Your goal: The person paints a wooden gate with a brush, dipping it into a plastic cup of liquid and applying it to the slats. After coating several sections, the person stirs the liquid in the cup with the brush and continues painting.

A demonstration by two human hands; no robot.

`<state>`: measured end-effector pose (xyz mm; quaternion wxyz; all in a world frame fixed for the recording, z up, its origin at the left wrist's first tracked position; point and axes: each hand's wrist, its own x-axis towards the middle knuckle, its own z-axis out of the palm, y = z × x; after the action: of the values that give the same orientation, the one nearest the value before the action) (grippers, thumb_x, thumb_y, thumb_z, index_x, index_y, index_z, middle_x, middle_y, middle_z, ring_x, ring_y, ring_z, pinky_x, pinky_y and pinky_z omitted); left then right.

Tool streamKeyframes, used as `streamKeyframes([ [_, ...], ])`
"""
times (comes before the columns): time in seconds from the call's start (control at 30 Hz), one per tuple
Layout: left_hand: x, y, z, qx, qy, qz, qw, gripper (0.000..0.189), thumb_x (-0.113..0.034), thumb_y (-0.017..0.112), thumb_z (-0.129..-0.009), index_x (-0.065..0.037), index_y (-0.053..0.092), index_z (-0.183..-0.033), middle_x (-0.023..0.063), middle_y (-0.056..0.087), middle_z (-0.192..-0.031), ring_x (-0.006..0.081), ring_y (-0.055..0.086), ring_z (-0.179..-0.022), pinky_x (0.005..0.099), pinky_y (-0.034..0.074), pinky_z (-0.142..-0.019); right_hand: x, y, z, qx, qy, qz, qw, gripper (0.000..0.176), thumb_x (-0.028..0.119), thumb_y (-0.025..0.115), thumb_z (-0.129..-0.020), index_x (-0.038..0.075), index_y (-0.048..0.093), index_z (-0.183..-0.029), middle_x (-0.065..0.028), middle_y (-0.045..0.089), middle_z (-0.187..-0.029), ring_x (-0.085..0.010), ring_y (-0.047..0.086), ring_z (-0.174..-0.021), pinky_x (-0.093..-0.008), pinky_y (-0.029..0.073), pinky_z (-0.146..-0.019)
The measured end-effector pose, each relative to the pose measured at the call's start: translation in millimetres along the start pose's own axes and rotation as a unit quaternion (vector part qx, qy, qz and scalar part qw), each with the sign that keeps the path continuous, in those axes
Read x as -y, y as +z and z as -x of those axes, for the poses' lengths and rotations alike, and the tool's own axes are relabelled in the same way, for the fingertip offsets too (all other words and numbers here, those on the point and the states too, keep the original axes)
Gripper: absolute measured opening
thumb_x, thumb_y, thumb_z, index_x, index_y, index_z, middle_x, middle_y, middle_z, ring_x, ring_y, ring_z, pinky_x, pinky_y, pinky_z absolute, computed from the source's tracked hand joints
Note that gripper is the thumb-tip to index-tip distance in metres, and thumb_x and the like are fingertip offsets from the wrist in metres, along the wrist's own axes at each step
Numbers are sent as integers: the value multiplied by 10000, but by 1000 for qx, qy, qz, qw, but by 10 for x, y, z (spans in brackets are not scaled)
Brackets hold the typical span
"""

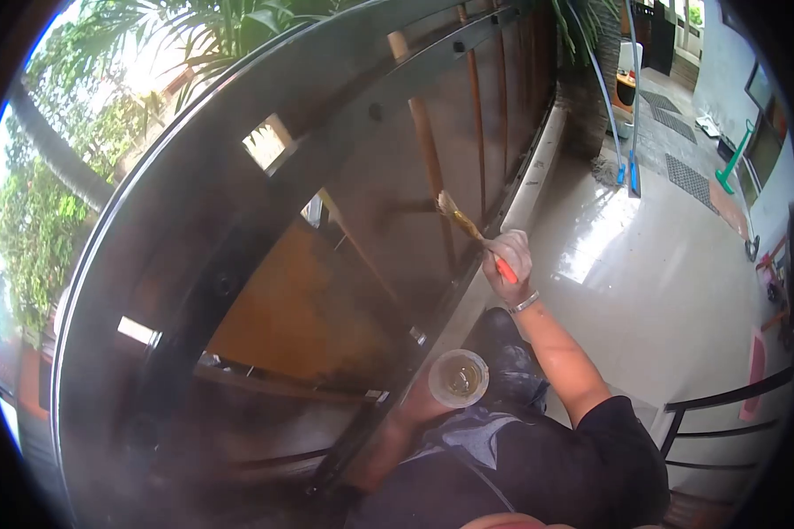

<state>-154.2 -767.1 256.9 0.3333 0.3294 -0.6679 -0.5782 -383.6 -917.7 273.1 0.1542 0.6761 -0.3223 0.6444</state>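
Next to a big dark gate (185,256), a person in a black shirt (582,467) had something at each hand. The right hand (510,256) had its fingers curled around the orange handle (506,271) of a brush (464,219). The brush pointed up and away, with its pale hairs close to a brown bar (425,145) of the gate. I could not tell if the hairs touched it. A silver band (526,302) went around the right wrist.

Down low, near the person's leg, was a round see-through cup (458,379) with something shiny in it. The left hand (422,398) was right at the cup's side, mostly hidden. I could not tell how its fingers were set.

Beside the gate, the floor (626,256) was pale and shiny. Farther back were two long poles with blue ends (633,172), some dark mats (690,182) and a green thing (735,159) near the wall (723,62). Green leaves (212,35) showed past the top of the gate.
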Motion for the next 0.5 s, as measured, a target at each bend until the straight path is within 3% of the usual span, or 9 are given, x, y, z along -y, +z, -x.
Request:
streamKeyframes([
  [0.27,161,-8,243,-83,11,-17,996,744,-161,928,-659,-30,563,-1294,108,641,-1248,217,621,-1154,359,465,-1017,-249,57,423,197,68,47,977,268,26,783,-719,58,657,-953,-109,612,-840,-310,576,-796,-423,476,-764],
  [0.37,230,26,286,-107,19,-4,994,734,-160,929,-661,-27,567,-1285,105,644,-1241,216,621,-1152,360,468,-1015,-262,63,-112,193,-6,53,980,306,56,804,-714,53,644,-975,-116,593,-877,-319,569,-847,-445,478,-772],
  [0.5,275,26,287,-121,-7,-5,993,732,-147,931,-657,-24,564,-1278,102,652,-1221,213,621,-1147,363,473,-1011,-152,34,-1159,85,-147,79,982,328,20,795,-718,58,642,-1006,-86,577,-829,-295,581,-792,-425,476,-759],
])
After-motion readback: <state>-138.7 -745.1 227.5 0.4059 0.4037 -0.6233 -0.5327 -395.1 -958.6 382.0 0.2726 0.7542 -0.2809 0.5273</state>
